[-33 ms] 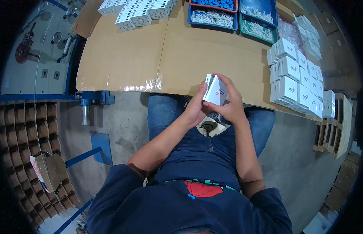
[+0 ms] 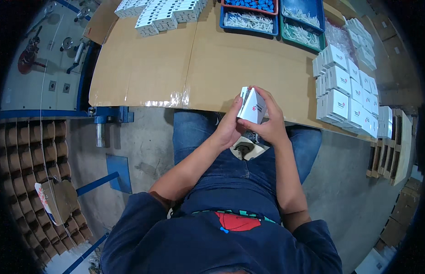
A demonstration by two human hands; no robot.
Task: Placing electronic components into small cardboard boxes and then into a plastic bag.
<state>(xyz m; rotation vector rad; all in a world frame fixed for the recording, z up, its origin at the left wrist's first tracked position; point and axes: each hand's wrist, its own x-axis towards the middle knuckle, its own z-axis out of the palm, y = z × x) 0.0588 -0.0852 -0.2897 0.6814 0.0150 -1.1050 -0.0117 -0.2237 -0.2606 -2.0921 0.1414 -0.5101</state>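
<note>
Over my lap, just at the table's front edge, a small white box (image 2: pixel 254 108) with a red mark on one face is tilted between my two hands. My left hand (image 2: pixel 228 126) grips its left side, thumb along the edge. From the right, my right hand (image 2: pixel 273 124) wraps around it, fingers over the far end and thumb on the near lower corner. A narrow dark gap shows along the box's upper left side. What lies inside cannot be made out.
Stacked white boxes (image 2: pixel 344 93) stand at the table's right edge. White boxed units (image 2: pixel 160 18) sit in rows at the back left. Behind are blue trays (image 2: pixel 249 31) of small white parts and a green tray (image 2: pixel 301 42). Brown cardboard (image 2: pixel 144 68) covers the table.
</note>
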